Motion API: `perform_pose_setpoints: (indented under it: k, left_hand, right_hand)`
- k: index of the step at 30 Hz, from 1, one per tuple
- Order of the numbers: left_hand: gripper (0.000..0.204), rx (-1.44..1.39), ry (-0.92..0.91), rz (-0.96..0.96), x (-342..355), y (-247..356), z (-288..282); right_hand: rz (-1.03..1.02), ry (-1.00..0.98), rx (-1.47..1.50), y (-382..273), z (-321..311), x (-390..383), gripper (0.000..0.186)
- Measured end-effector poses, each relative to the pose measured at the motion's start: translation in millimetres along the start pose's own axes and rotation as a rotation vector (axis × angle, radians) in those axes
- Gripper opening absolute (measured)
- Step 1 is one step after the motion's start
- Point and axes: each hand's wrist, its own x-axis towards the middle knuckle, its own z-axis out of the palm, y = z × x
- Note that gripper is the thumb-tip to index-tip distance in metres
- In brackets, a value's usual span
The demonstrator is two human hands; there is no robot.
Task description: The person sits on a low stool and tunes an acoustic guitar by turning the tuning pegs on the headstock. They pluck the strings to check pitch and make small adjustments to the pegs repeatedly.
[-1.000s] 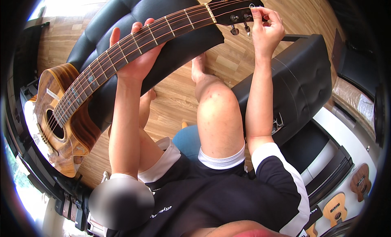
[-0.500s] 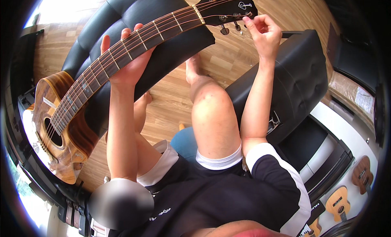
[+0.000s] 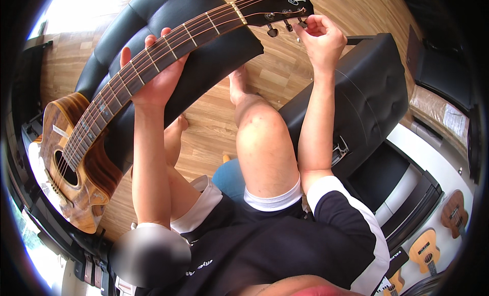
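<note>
An acoustic guitar (image 3: 153, 65) stretches from its body at nine o'clock to its headstock (image 3: 280, 3) just past twelve, its face turned up toward the wearer. At ten o'clock the left hand (image 3: 159, 86) has hold of the neck from beneath, half closed, with three fingertips showing past the far edge. At one o'clock the right hand (image 3: 324, 41) is drawn into a pinch, thumb and forefinger at the end peg (image 3: 302, 22) on the headstock's near side, its other fingers curled; how hard they press cannot be told. The step in hand looks like turning that peg, and continuing it would call for a small twist of thumb and forefinger while the left hand keeps the neck steady. Counted, there is one guitar in the hands, with three pegs along the near side of its headstock; those on the far side are partly cut off, so their number cannot be told. Two black padded seats show, one at eleven o'clock (image 3: 168, 13) and one at two (image 3: 367, 92), plus one blue seat (image 3: 229, 179) near seven. Three small guitars (image 3: 424, 250) stand around four.
</note>
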Motion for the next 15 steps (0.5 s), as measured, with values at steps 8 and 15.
perform_pose_setpoints:
  k: [8,15]
  left_hand:
    - [0.048,0.012,0.022,0.025,-0.3,-1.3,3.5]
    - [0.051,0.016,0.009,0.025,0.2,-1.0,0.2]
  right_hand:
    - [0.281,-0.127,0.117,-4.0,4.0,0.3,0.021]
    - [0.78,-0.46,0.641,15.7,-0.6,9.4,0.029]
